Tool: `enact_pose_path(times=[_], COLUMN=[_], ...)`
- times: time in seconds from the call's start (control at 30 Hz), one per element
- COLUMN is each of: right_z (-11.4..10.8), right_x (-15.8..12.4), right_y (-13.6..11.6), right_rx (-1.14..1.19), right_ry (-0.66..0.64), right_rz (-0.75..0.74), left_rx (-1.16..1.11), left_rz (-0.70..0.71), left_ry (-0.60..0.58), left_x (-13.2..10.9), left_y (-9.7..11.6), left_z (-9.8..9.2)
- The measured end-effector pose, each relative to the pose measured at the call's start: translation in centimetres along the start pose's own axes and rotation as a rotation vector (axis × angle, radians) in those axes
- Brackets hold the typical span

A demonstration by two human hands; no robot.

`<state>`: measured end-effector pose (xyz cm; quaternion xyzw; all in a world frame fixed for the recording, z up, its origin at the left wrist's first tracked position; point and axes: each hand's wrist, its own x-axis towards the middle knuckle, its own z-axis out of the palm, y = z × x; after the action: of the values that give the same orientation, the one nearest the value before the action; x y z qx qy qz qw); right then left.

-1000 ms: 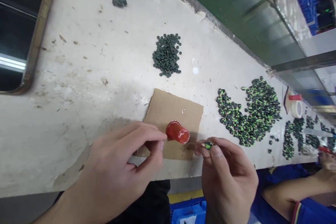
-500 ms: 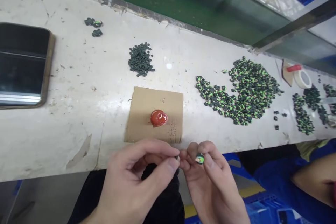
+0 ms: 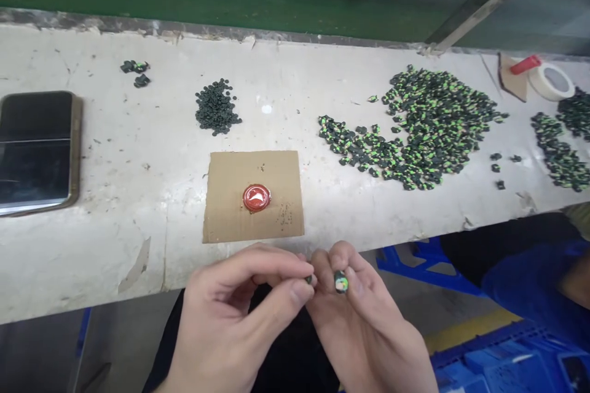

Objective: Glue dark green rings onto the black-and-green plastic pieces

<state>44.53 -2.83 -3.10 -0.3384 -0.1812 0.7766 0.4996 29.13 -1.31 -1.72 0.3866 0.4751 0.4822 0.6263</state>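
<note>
Since 1 s ago both hands have withdrawn from the cardboard (image 3: 230,221) to below the bench edge, left hand (image 3: 239,319) pinching 1 small dark disc (image 3: 308,279), right hand (image 3: 369,325) pinching 1 green-black part (image 3: 341,282), not yet joined, the large pile (image 3: 424,129) apparently unprocessed.

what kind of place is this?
Likely a small-parts assembly line in a factory: a worn workbench with heaps of green-and-black parts, dark discs, and blue crates below.

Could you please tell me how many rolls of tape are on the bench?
1: a white tape roll lies at the bench's far right end, beside a red marker. Others may lie outside the frame.
</note>
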Motion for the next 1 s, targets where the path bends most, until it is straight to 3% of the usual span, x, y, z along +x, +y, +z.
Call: enact_pose_path(times=[0.5, 1.0], right_z=[0.8, 0.9], right_x=[0.3, 0.2], right_y=[0.9, 1.0], right_rx=[-0.308, -0.4], right_ry=[0.1, 0.161], right_rz=[-0.323, -0.36], left_rx=[0.146, 0.21], left_rz=[0.082, 0.111], left_ry=[0.04, 0.027], left_x=[-0.3, -0.4], left_y=[0.1, 0.1], left_z=[-0.6, -0.7])
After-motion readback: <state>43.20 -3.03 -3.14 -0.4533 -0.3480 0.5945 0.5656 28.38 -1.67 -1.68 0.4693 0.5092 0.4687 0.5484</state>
